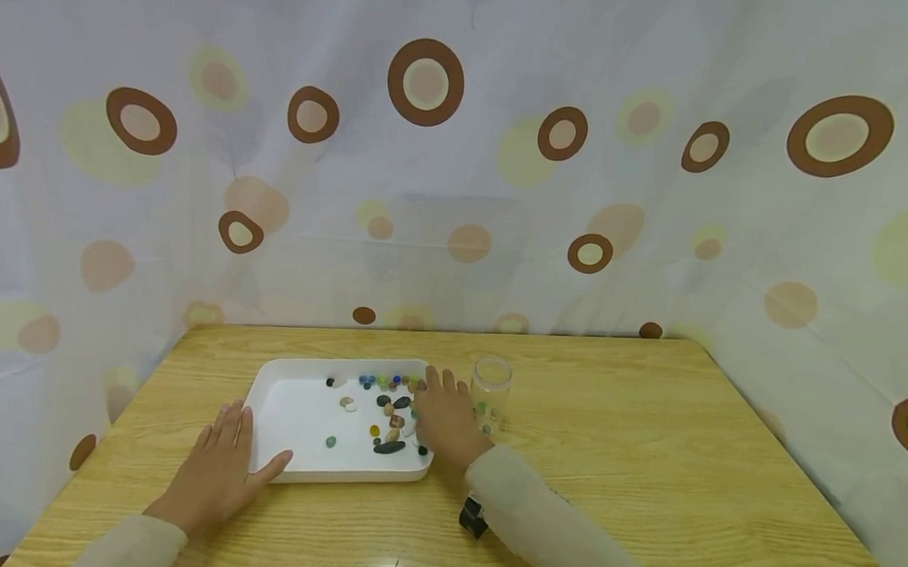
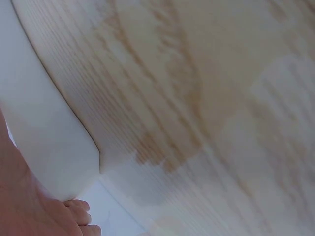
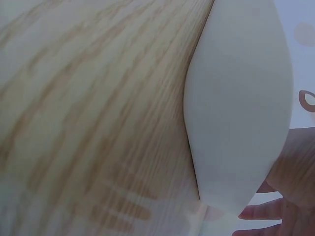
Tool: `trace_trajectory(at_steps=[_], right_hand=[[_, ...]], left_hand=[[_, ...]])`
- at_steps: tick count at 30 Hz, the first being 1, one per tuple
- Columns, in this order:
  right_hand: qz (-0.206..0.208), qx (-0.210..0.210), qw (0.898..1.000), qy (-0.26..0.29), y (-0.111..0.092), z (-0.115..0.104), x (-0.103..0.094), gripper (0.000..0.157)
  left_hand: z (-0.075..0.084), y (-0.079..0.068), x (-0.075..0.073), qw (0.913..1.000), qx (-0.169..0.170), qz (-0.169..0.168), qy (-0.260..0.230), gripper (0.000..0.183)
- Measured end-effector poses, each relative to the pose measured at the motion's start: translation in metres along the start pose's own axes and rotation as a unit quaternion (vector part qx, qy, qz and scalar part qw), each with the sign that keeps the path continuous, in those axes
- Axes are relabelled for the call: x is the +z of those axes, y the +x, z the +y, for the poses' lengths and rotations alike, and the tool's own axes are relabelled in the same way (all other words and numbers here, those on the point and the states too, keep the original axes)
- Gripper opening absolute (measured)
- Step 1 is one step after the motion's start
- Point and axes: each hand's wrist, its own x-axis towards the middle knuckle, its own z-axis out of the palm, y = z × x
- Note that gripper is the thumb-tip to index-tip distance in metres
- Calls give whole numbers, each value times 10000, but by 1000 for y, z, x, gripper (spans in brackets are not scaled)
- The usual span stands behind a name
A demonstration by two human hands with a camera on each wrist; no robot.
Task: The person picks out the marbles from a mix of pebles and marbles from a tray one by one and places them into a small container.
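A white shallow tray (image 1: 293, 414) holds small marbles (image 1: 382, 380) near its far side and several pebbles, among them a long dark stone (image 1: 389, 448), mostly toward the right. My left hand (image 1: 218, 467) rests at the tray's left end, fingers straight and thumb spread over the near rim. At the opposite end, my right hand (image 1: 447, 417) reaches across the right rim, palm down, fingers extended and apart; its thumb is hidden. No held object shows there. The wrist views show the tray's outer wall (image 3: 236, 108) beside each hand. A clear glass (image 1: 491, 378) stands just right of my right hand.
Several greenish marbles (image 1: 481, 408) show inside the glass. A lone green pebble (image 1: 331, 442) lies in the tray's near left part. Wooden tabletop (image 1: 655, 460) extends to the right, and a spotted cloth (image 1: 496, 190) hangs behind it.
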Motion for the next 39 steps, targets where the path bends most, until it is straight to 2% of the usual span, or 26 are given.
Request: trace_trajectory(at_steps=[9,25,34,39], right_hand=[[-73,-7,10000,-57,-1,-2,1,38],[74,22,9999,-126,0,-3,4,37],[77,-63,9999,-86,1,-3,-5,36],[253,-207,9993,-188,-1,-4,-13,30]], left_hand=[[-1,-1,2,10000,-25,-73,4,99],[1,0,0,9999,-9,-140,-79,100],[0,0,-1,10000,30,-93,15,100],[-1,0,0,10000,25,-75,36,99]])
